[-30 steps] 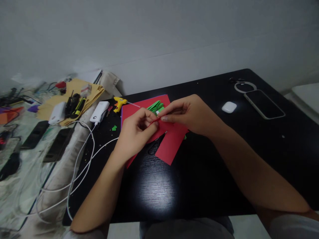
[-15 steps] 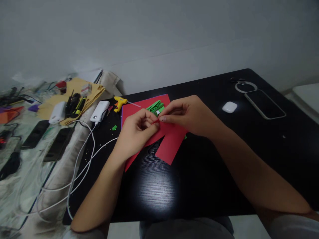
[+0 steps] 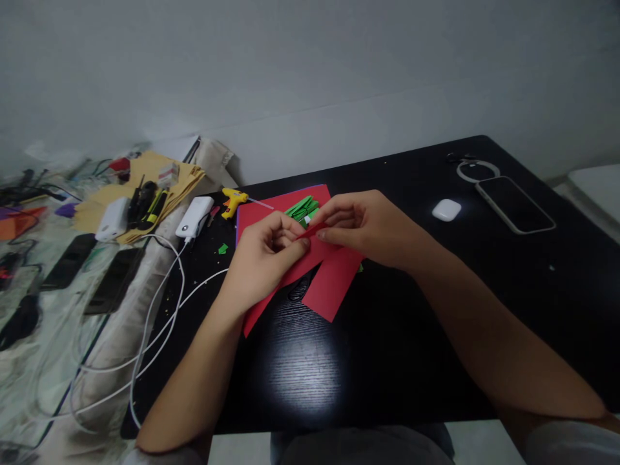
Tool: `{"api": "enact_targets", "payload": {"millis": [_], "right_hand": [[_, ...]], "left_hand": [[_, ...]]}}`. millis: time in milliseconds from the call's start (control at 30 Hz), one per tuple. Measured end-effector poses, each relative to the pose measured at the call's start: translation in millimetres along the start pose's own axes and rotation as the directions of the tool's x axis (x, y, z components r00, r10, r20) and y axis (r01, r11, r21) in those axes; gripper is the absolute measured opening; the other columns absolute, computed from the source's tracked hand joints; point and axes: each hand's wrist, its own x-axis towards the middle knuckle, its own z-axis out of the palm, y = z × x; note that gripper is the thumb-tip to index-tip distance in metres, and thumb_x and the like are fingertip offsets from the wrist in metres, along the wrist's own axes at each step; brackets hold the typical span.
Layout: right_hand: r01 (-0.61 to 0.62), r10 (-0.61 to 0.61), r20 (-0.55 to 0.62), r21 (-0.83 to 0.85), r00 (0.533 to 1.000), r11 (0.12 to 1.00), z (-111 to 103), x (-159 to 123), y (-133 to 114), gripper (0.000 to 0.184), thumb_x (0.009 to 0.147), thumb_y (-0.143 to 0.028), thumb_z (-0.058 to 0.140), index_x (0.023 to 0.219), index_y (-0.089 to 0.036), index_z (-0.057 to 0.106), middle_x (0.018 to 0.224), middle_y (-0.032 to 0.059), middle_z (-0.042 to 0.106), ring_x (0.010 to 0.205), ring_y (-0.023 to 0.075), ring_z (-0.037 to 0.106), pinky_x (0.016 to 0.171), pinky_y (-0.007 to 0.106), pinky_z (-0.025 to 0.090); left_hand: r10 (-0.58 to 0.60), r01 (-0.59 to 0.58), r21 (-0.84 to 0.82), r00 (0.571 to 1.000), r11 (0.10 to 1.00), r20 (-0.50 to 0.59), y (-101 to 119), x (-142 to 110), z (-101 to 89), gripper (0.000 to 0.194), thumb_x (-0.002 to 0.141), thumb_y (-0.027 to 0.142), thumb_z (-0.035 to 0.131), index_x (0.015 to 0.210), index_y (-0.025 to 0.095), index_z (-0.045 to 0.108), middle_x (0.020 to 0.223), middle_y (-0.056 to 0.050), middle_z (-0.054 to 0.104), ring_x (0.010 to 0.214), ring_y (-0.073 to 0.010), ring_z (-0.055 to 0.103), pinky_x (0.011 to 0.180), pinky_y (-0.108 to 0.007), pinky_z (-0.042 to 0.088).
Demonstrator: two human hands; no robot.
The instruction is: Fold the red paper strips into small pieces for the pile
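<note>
My left hand (image 3: pixel 264 257) and my right hand (image 3: pixel 363 227) meet above the black table (image 3: pixel 411 323), both pinching a thin red paper strip (image 3: pixel 312 231) between their fingertips. Under the hands lie red paper sheets (image 3: pixel 329 281), one of them sticking out toward me. A bundle of green paper strips (image 3: pixel 301 208) rests on the far red sheet just beyond my fingers. Black scissors (image 3: pixel 296 289) lie partly hidden under the red paper.
A yellow glue gun (image 3: pixel 233 200) and a white power bank (image 3: pixel 194 217) with white cables (image 3: pixel 159 303) sit at the table's left edge. A white earbud case (image 3: pixel 446 209), a phone (image 3: pixel 514 204) and a ring (image 3: pixel 476 170) lie far right. Clutter covers the surface at left.
My right hand has turned slightly, lifting the red strip's end a little; my left hand keeps its pinch. Otherwise the scene is the same.
</note>
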Motion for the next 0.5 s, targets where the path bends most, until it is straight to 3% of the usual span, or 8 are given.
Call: {"api": "enact_targets", "payload": {"millis": [233,500], "right_hand": [[-0.020,0.019,-0.067,-0.021,0.998,1.000,6.6,0.5,0.4,0.013,0.076,-0.012,0.071,0.084,-0.020,0.079,0.080,0.0037,0.078,0.075,0.0182,0.073,0.063,0.027,0.056],[0.089,-0.088,-0.241,-0.009,0.967,0.996,20.4,-3.1,-0.7,0.013,0.076,-0.014,0.071,0.087,-0.019,0.075,0.084,0.0037,0.078,0.077,0.0184,0.073,0.070,0.029,0.058]], "left_hand": [[0.047,-0.047,0.022,0.999,0.999,-0.007,-4.3,-2.2,2.7,0.011,0.082,0.020,0.073,0.087,0.020,0.064,0.071,0.002,0.061,0.061,-0.0110,0.055,0.055,-0.022,0.041],[0.151,-0.144,0.102,0.987,0.984,-0.061,0.4,-7.1,4.4,0.010,0.087,0.021,0.070,0.086,0.020,0.061,0.069,0.004,0.057,0.060,-0.0097,0.052,0.055,-0.022,0.040]]}}
